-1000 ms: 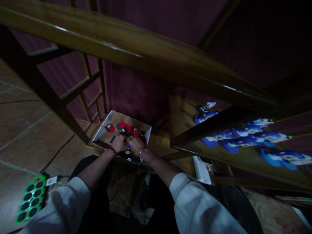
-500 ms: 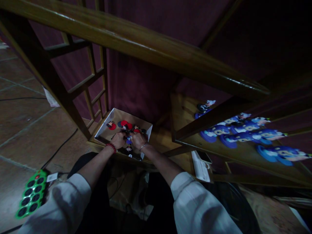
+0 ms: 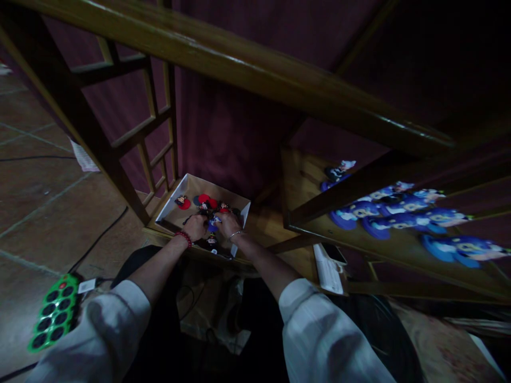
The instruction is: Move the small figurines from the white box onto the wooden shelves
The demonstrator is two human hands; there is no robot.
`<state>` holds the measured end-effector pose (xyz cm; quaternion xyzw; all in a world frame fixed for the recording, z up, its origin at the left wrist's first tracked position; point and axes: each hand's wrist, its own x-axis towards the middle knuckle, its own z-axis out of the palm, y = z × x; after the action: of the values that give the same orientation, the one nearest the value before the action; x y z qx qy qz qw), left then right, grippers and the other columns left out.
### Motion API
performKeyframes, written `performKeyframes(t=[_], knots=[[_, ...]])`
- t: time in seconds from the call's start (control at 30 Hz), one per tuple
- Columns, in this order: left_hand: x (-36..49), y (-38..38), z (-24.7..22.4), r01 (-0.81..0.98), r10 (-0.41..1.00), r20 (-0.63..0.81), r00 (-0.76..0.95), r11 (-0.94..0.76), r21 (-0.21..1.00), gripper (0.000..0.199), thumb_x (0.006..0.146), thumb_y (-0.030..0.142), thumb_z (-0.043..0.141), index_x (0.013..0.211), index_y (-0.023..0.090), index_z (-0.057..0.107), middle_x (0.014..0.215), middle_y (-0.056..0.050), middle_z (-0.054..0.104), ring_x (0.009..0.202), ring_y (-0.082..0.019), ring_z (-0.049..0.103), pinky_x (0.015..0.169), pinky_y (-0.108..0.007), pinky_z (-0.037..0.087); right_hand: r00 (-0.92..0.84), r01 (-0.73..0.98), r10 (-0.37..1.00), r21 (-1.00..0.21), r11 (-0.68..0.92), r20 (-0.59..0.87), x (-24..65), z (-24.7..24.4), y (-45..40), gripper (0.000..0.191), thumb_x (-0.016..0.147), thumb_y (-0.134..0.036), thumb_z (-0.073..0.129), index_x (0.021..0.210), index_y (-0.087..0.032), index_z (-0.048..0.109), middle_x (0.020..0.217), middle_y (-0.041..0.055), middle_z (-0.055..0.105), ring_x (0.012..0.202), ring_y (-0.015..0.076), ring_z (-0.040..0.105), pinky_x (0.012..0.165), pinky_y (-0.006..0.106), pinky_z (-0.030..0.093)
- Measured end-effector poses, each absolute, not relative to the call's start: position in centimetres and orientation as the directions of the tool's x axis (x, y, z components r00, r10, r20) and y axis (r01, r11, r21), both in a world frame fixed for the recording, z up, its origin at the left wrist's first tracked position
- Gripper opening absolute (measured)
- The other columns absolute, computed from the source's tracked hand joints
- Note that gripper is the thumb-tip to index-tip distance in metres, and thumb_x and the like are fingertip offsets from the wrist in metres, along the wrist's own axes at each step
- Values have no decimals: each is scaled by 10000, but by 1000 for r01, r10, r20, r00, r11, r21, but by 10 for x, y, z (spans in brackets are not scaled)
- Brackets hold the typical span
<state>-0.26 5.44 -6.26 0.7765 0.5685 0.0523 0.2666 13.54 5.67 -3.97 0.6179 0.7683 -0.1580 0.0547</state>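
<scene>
Thin-walled rectangular box (image 3: 199, 186) — round-based figurines (image 3: 183, 202)

Tag (image 3: 87, 285): dark marks on white, perhaps a printed code, too small to read.
Paper (image 3: 84, 158): faint rows of marks, no word legible.
Power strip (image 3: 55, 313): no readable lettering.
Box (image 3: 173, 200): no legible label on the sides in view.
Figures (image 3: 211, 241): too small and dim for any lettering to be read.

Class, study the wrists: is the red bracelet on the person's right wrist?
No: the red bracelet circles the left wrist, while a thin silvery bracelet circles the right wrist.
</scene>
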Motion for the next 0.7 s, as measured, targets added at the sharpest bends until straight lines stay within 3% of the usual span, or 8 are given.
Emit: performKeyframes(t=[0.23,0.7], knots=[[-2,55,-61,855,910,-245,333,-182,486,199,728,146,441,796,138,628,737,-76,651,720,-147,604,648,-206,421,-242,961,940,-197,196,-242,133,-40,56,232,769,-228,508,960,-170,626,907,81,652,849,161,574,707,218,370],[-2,55,-63,847,913,-256,317,-152,509,213,730,148,442,785,148,647,699,-68,650,731,-157,609,654,-215,429,-291,957,907,-74,282,-305,130,-36,60,245,763,-206,491,970,-186,620,923,70,642,831,166,588,646,211,400]])
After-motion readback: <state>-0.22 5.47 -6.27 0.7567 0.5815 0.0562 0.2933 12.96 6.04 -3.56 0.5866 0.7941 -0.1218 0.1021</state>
